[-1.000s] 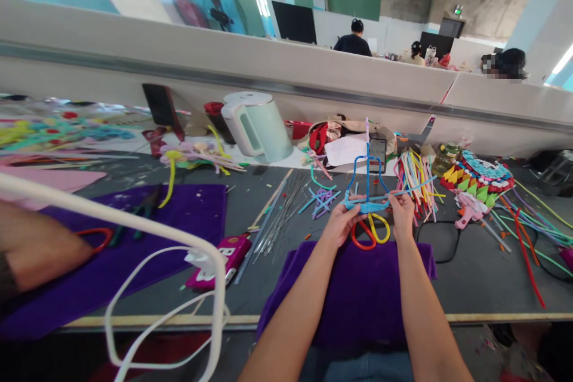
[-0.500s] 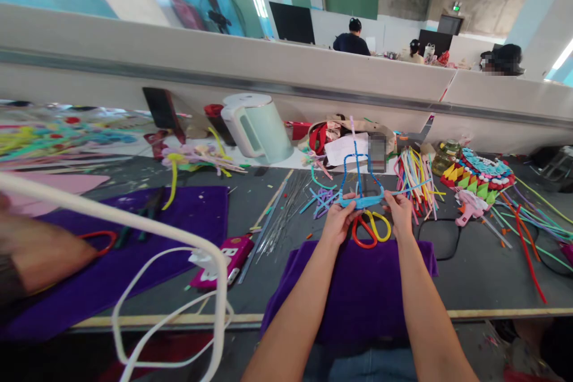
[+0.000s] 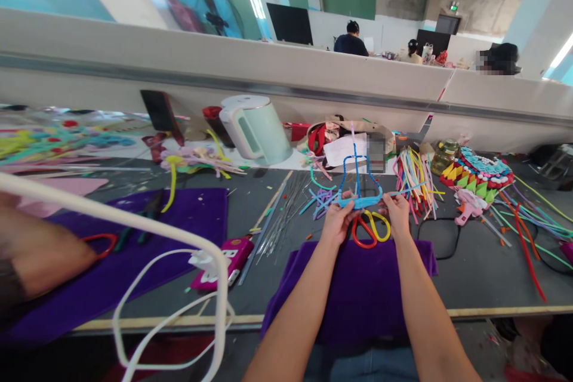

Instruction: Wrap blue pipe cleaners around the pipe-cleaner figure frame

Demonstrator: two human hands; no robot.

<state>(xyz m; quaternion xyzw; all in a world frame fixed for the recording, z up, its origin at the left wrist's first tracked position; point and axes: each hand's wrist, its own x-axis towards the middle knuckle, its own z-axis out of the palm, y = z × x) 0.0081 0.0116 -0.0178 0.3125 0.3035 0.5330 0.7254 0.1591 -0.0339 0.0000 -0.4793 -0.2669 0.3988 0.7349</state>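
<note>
A small frame bent from blue pipe cleaners [image 3: 363, 202] stands upright above the table, with a dark blue arch, a middle stem and a thick light blue wrapped base. My left hand [image 3: 338, 224] pinches the left end of that base. At the right end, the closed fingers of my right hand [image 3: 397, 213] grip a light blue pipe cleaner [image 3: 416, 188], whose loose tail sticks out to the right. Just below the frame lie scissors with red and yellow handles [image 3: 364, 240], their blades hidden. Purple pipe cleaner pieces [image 3: 324, 203] are left of my left hand.
A purple cloth [image 3: 358, 292] covers the table edge before me. Around lie bundled pipe cleaners [image 3: 415, 176], thin wires [image 3: 286, 209], a pink glue gun [image 3: 470, 206] and a pale green kettle [image 3: 257, 128]. At left, another person's arm [image 3: 49, 245] reaches behind a white tube [image 3: 179, 227].
My right hand has shifted very slightly left along the light blue pipe cleaner. The frame and my left hand stay nearly in place.
</note>
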